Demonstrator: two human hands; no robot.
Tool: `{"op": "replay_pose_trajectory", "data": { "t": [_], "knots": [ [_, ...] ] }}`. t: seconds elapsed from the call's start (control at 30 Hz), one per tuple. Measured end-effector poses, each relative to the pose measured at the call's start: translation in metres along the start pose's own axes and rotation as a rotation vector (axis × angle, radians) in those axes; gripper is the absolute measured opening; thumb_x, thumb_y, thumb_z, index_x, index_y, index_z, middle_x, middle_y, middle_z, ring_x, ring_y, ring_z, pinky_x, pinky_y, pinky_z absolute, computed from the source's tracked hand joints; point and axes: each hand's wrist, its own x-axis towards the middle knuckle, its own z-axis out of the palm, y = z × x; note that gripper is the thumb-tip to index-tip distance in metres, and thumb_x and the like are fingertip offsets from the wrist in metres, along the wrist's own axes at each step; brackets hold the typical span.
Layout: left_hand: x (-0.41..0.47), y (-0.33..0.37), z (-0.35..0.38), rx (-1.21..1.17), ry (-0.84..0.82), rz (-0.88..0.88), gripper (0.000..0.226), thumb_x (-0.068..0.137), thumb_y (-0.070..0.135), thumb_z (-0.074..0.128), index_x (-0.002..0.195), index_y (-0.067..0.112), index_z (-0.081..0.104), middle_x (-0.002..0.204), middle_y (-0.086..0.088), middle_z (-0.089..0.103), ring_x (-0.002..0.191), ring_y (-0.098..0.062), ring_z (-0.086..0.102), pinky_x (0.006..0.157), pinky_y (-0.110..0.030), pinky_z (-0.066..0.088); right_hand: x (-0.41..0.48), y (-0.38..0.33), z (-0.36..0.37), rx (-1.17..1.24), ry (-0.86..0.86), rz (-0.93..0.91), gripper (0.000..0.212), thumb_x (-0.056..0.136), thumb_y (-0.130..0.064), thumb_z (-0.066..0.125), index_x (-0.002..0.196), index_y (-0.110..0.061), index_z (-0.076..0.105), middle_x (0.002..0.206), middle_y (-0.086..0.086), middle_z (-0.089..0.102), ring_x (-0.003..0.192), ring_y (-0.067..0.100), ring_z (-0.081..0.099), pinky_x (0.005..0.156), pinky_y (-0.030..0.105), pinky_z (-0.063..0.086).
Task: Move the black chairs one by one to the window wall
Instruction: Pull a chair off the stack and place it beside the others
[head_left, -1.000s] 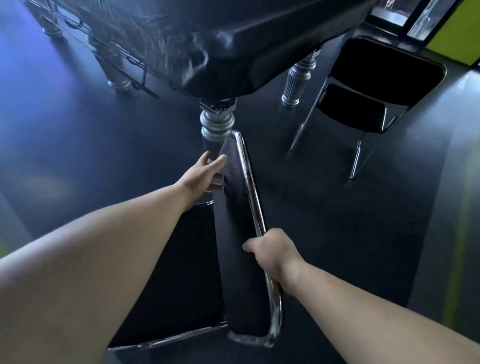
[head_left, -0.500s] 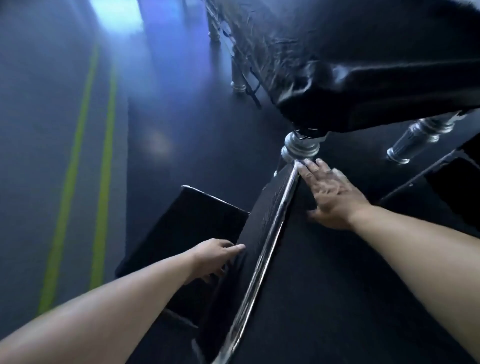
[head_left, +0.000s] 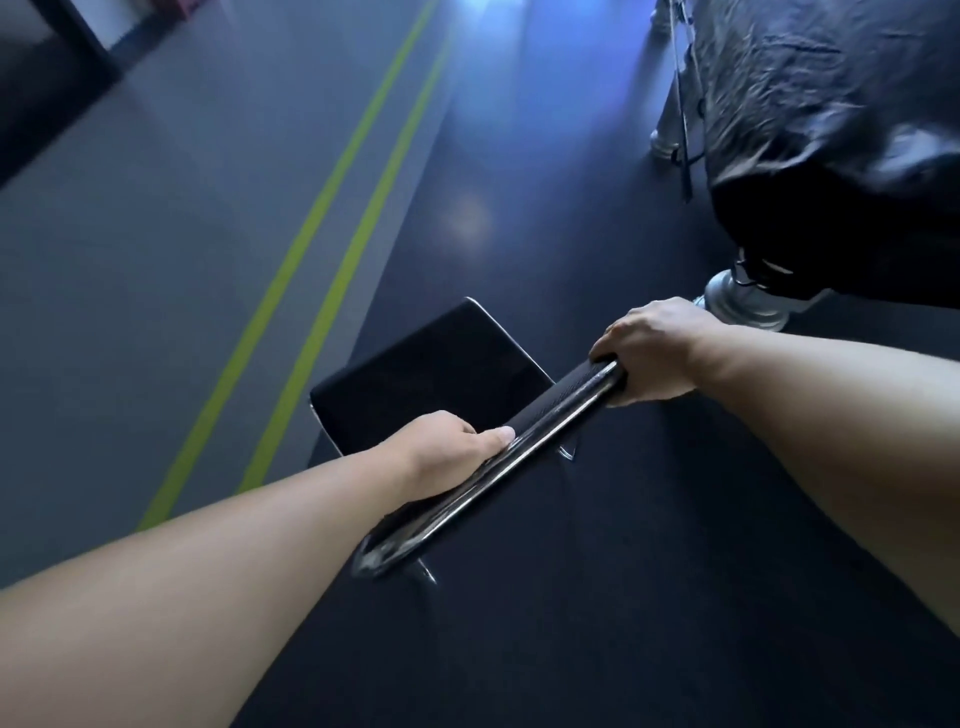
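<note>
Black chair (head_left: 431, 374): on dark floor (head_left: 623, 597) beside covered table (head_left: 831, 130). Left hand (head_left: 441, 452), right hand (head_left: 649, 353): both clenched on backrest top rail. Advised: lift evenly, clear table leg (head_left: 748, 304).

Both bare forearms reach forward and draw toward each other. The left hand (head_left: 447, 452) grips the chair backrest (head_left: 545, 422) partway along its top rail, thumb lying along the rail. The right hand (head_left: 649, 353) grips the far end, knuckles up.

A dark floor (head_left: 519, 208) with two green stripes (head_left: 332, 218) runs beside a black-covered table (head_left: 831, 130) on turned legs.
</note>
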Motion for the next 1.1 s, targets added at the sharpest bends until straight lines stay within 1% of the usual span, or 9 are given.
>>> {"op": "replay_pose_trajectory", "data": {
  "t": [0.07, 0.13, 0.2, 0.3, 0.43, 0.57, 0.8, 0.93, 1.1],
  "knots": [
    [-0.007, 0.006, 0.002, 0.011, 0.035, 0.005, 0.070, 0.085, 0.076, 0.049, 0.093, 0.011, 0.073, 0.097, -0.011, 0.068, 0.093, -0.021, 0.066, 0.090, -0.034, 0.051, -0.002, 0.000, 0.000, 0.012, 0.015, 0.003, 0.046, 0.064, -0.076, 0.052, 0.087, -0.038, 0.062, 0.088, -0.015, 0.065, 0.090, 0.018, 0.063, 0.072, 0.029, 0.050],
    [-0.013, 0.013, 0.004, 0.056, 0.062, 0.000, 0.077, 0.081, 0.080, 0.050, 0.075, 0.004, 0.060, 0.078, -0.015, 0.059, 0.077, -0.025, 0.062, 0.076, -0.036, 0.051, -0.002, 0.000, -0.001, 0.004, 0.011, 0.005, 0.044, 0.066, -0.074, 0.056, 0.088, -0.038, 0.064, 0.087, -0.014, 0.064, 0.090, 0.018, 0.062, 0.070, 0.028, 0.048],
    [-0.019, 0.020, 0.013, 0.143, 0.094, -0.028, 0.068, 0.078, 0.082, 0.052, 0.066, 0.015, 0.054, 0.064, -0.002, 0.055, 0.066, -0.019, 0.057, 0.060, -0.032, 0.044, -0.002, -0.001, -0.007, 0.012, 0.007, 0.007, 0.042, 0.067, -0.072, 0.058, 0.089, -0.038, 0.065, 0.087, -0.014, 0.063, 0.090, 0.018, 0.062, 0.069, 0.028, 0.048],
    [-0.021, 0.033, 0.037, 0.345, 0.248, -0.083, 0.056, 0.080, 0.077, 0.052, 0.075, 0.022, 0.051, 0.077, 0.006, 0.058, 0.079, -0.021, 0.058, 0.068, -0.030, 0.047, -0.004, 0.002, -0.008, 0.005, -0.008, 0.018, 0.041, 0.067, -0.072, 0.059, 0.086, -0.036, 0.065, 0.084, -0.013, 0.061, 0.087, 0.018, 0.061, 0.074, 0.030, 0.054],
    [-0.018, 0.038, 0.044, 0.595, 0.446, -0.016, 0.049, 0.086, 0.072, 0.048, 0.080, 0.024, 0.052, 0.075, 0.005, 0.053, 0.083, -0.024, 0.063, 0.066, -0.030, 0.044, 0.005, 0.004, -0.006, 0.012, -0.010, 0.004, 0.039, 0.066, -0.070, 0.059, 0.080, -0.034, 0.063, 0.081, -0.012, 0.061, 0.084, 0.020, 0.062, 0.075, 0.034, 0.056],
    [-0.013, 0.031, 0.031, 0.623, 0.449, 0.016, 0.045, 0.085, 0.069, 0.050, 0.085, 0.024, 0.057, 0.080, 0.004, 0.057, 0.087, -0.026, 0.065, 0.066, -0.031, 0.045, 0.014, 0.002, -0.005, 0.002, 0.037, 0.001, 0.042, 0.067, -0.072, 0.057, 0.083, -0.035, 0.065, 0.083, -0.013, 0.065, 0.084, 0.020, 0.064, 0.073, 0.029, 0.054],
    [0.011, 0.016, -0.017, 0.697, 0.415, 0.085, 0.043, 0.083, 0.069, 0.050, 0.078, 0.027, 0.049, 0.080, 0.006, 0.054, 0.090, -0.026, 0.064, 0.071, -0.032, 0.048, 0.035, -0.006, -0.010, 0.057, 0.036, 0.058, 0.044, 0.065, -0.069, 0.059, 0.086, -0.032, 0.069, 0.084, -0.008, 0.067, 0.080, 0.021, 0.066, 0.075, 0.032, 0.056],
    [0.029, 0.008, -0.048, 0.740, 0.398, 0.137, 0.045, 0.082, 0.069, 0.051, 0.070, 0.026, 0.044, 0.075, 0.007, 0.049, 0.083, -0.024, 0.059, 0.070, -0.031, 0.045, 0.050, -0.010, -0.020, 0.038, 0.026, 0.073, 0.047, 0.067, -0.070, 0.056, 0.087, -0.030, 0.068, 0.082, -0.007, 0.066, 0.080, 0.024, 0.065, 0.076, 0.033, 0.057],
    [0.052, -0.003, -0.086, 0.813, 0.412, 0.235, 0.044, 0.082, 0.070, 0.052, 0.080, 0.026, 0.057, 0.075, 0.007, 0.051, 0.078, -0.022, 0.052, 0.070, -0.030, 0.042, 0.065, -0.016, -0.030, 0.051, 0.069, 0.112, 0.050, 0.067, -0.077, 0.053, 0.082, -0.033, 0.069, 0.083, -0.010, 0.067, 0.083, 0.020, 0.066, 0.072, 0.028, 0.052]
  ]
}}
